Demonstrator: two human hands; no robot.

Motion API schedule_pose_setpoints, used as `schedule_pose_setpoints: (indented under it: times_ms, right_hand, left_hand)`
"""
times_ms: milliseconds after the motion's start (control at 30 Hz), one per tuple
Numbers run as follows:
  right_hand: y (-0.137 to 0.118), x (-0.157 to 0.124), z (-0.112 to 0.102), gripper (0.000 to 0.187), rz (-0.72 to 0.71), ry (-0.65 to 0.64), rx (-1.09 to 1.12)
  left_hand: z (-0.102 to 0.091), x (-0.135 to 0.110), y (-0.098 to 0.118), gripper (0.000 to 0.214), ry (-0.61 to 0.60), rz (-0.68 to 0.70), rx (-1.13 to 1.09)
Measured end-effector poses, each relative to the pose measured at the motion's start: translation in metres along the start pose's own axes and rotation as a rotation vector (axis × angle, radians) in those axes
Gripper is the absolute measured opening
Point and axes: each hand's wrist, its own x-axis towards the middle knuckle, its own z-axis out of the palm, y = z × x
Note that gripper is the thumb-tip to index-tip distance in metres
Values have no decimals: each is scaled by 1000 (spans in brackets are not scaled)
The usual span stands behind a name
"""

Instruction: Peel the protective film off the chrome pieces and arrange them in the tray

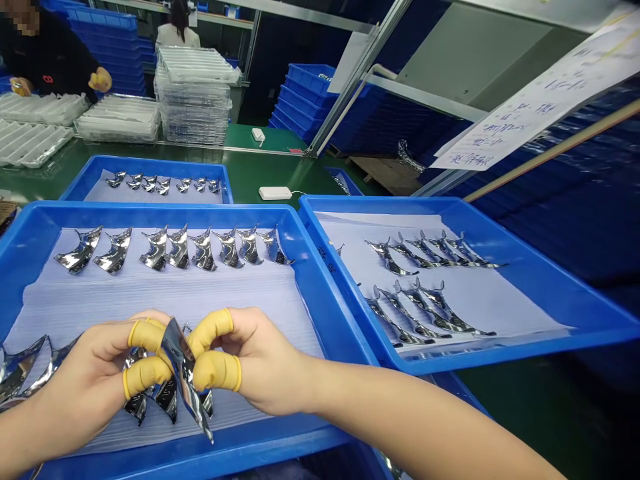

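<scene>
A curved, mirror-like chrome part (183, 370) is held upright and tilted between both my hands, above the near blue tray (345, 327). My left hand (100, 367), with yellow finger cots on its fingertips, pinches its left side. From the other side my right hand (245, 360), also in yellow finger cots, closes on the part's right edge. Below and behind my hands lie several similar chrome parts (167, 400), partly hidden. A row of such parts (203, 250) rests on the paper liner along the tray's far side.
To the right, a second blue tray (565, 280) holds two groups of chrome parts (430, 310). A smaller-looking blue tray (227, 183) stands beyond. White plastic trays (195, 100) are stacked on the green table (245, 187). A person (50, 53) works at the back left. Handwritten sheets (540, 100) hang at right.
</scene>
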Motion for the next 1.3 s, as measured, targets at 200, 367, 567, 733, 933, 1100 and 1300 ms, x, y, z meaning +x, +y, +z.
schedule_pose_setpoints:
  times_ms: [200,367,567,733,933,1100,1300]
  right_hand:
    - [15,0,1,33,-240,82,-175]
    - [10,-1,-7,15,-582,84,-687]
    - [-2,1,-12,14,-587,38,-838]
    - [-7,0,-12,7,-520,35,-762]
    - [-7,-2,-11,19,-551,-30,-792]
    - [-2,-2,-10,11,-513,-57,-735]
    - [2,-4,-9,12,-505,-53,-752]
  left_hand:
    - [3,3,0,15,62,4,5]
    - [0,3,2,20,64,8,-24]
    - [-3,1,3,14,91,13,-48]
    - [-5,0,2,13,117,22,-26]
    - [-3,1,5,21,122,58,26]
    - [-4,0,3,25,122,77,37]
    - [-4,-4,-1,11,135,60,86]
